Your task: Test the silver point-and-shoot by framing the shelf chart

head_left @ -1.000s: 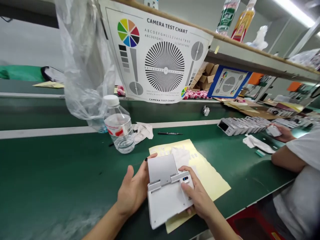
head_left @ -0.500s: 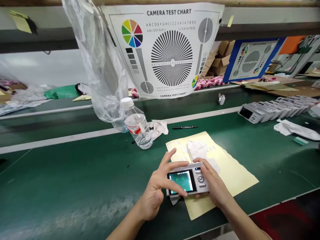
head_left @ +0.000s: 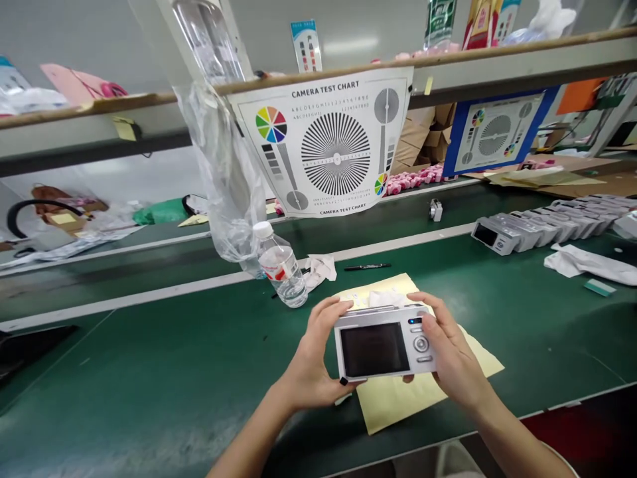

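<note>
A silver digital camera (head_left: 374,350) is held up in both hands above the bench, its dark screen facing me and a small blue light glowing near its upper right. My left hand (head_left: 313,358) grips the left end, fingers at the top edge and thumb underneath. Around the right end, my right hand (head_left: 455,355) is closed, its thumb on the back by the buttons. Beneath the camera lies a yellow paper sheet (head_left: 398,405), with a crumpled white tissue (head_left: 387,299) and small white pieces partly hidden behind the camera.
A camera test chart (head_left: 336,153) hangs from the shelf, with a blue-framed chart (head_left: 497,129) farther right. Behind my left hand stands a tilted water bottle (head_left: 283,265). A pen (head_left: 367,267) lies on the green bench (head_left: 174,372). Several silver cameras (head_left: 497,232) form a row at right.
The camera has come up and closer, and its lit screen has turned dark. My left hand's spread fingers have closed around the left end. The view has tilted upward, showing more shelf.
</note>
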{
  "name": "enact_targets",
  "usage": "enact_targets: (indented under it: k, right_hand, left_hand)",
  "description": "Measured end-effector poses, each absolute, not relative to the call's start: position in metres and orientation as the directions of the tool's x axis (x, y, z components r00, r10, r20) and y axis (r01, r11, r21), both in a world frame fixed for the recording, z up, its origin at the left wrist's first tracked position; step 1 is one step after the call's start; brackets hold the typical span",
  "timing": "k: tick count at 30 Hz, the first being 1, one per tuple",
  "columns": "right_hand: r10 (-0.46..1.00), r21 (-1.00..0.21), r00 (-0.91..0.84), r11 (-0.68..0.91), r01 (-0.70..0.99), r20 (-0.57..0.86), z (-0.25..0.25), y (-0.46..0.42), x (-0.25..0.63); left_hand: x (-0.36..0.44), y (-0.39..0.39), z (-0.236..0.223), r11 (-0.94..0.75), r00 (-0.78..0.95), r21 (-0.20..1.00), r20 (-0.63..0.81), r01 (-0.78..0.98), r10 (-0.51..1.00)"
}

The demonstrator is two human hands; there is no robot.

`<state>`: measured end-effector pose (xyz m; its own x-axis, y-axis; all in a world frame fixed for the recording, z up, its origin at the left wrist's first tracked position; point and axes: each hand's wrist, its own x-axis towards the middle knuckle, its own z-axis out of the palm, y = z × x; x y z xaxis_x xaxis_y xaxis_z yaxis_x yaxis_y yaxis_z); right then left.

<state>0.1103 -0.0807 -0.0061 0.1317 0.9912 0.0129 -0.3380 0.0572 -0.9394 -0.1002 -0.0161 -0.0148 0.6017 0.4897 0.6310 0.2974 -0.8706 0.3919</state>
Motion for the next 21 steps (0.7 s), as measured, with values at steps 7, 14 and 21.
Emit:
enact_targets:
  k: [7,14,21]
  right_hand:
    - [0.937,-0.852,0.147,0.349,-0.391,0.317,0.058,-0.094,0.127]
    - [0.778,-0.738,0.224,0.628,-0.249,0.587,0.113,-0.120,0.132]
    - [0.599,-0.586,0.281,0.798,-0.140,0.750,0.130,-0.163,0.137]
  left_hand:
    - [-0.087,-0.031,0.076,-0.938,0.579,-0.079,0.803,0.337,0.140]
    - [-0.078,-0.068,0.140,-0.838,0.538,-0.341,0.840,0.427,-0.067]
    - [-0.070,-0.115,0.170,-0.771,0.529,-0.472,0.822,0.428,-0.210]
